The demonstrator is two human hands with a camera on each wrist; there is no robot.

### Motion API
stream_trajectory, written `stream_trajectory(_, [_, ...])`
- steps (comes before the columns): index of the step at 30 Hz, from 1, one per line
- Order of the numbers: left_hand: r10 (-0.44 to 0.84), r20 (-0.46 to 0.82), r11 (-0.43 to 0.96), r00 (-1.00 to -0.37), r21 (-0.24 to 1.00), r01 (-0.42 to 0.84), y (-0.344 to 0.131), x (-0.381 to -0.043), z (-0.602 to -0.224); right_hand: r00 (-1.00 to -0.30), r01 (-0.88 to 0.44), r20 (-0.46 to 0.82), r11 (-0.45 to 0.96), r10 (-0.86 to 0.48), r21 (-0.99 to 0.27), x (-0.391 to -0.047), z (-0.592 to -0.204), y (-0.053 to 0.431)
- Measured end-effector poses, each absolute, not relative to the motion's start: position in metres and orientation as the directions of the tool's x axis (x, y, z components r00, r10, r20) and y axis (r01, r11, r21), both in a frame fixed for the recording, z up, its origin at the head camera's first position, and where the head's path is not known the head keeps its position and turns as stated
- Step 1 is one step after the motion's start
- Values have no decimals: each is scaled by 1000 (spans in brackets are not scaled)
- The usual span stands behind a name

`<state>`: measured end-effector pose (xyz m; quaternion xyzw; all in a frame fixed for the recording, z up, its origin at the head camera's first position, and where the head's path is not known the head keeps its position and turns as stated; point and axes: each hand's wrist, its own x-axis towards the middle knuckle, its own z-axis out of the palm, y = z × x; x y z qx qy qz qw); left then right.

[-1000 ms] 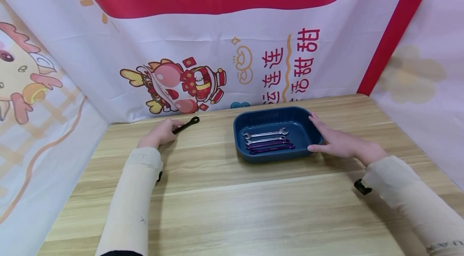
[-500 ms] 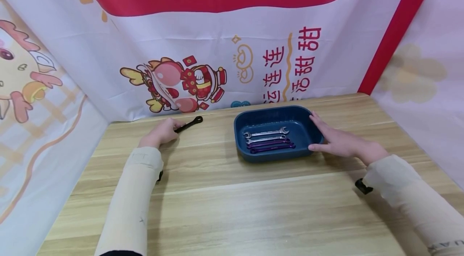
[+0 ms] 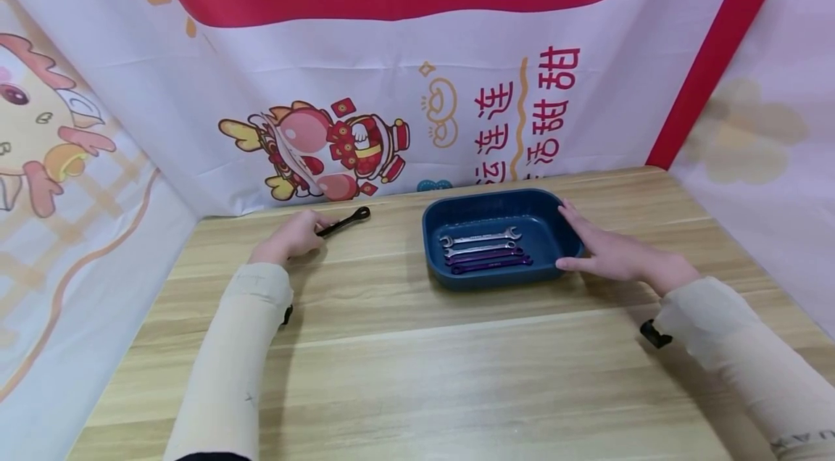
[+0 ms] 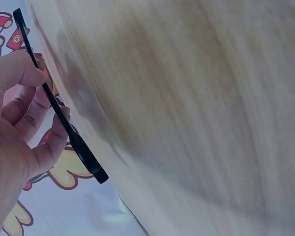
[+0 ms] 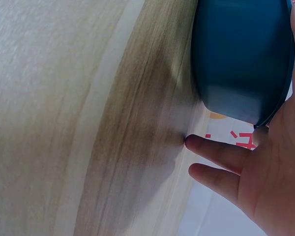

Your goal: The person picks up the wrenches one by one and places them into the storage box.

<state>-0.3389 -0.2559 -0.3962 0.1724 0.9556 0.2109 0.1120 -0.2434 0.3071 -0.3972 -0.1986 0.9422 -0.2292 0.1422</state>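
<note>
My left hand (image 3: 301,233) pinches a black wrench (image 3: 349,220) at the back left; its ring end points right, toward the basin. In the left wrist view, the thumb and fingertips hold the wrench's thin shank (image 4: 53,101) above the wood. My right hand (image 3: 609,252) rests against the right end of a blue basin (image 3: 433,269), thumb at the near rim and fingers spread toward the far side. In the right wrist view, two straight fingers (image 5: 219,152) extend beside the basin's outer wall (image 5: 236,64). Two silver wrenches (image 3: 481,238) and two purple wrenches (image 3: 492,264) lie side by side in the basin.
The wooden table (image 3: 417,374) ends at a printed cloth backdrop (image 3: 391,48) just behind the basin. Another cloth panel (image 3: 65,229) stands along the left side, and one more (image 3: 750,193) along the right.
My left hand and the black wrench have shifted slightly to the right, toward the basin. The right hand stays at the basin's end, and the wrenches inside lie as before.
</note>
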Motion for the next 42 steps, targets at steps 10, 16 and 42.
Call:
stream_trajectory(10, [372,-165,832,-914,496,249,-255,-336,-395,-883,-287,-198,824,-426,-489,-242,-395,307])
stream_trajectory(16, [390,-154,820,-908,507,266,-253,-334,-392,-880,-306,-178,811,-441,-498,-242,-395,307])
stream_trajectory(42, [453,-102,795,-886,497,349,-232,-321,-377,-874,-320,-169,801,-456,-505,-244,-397,307])
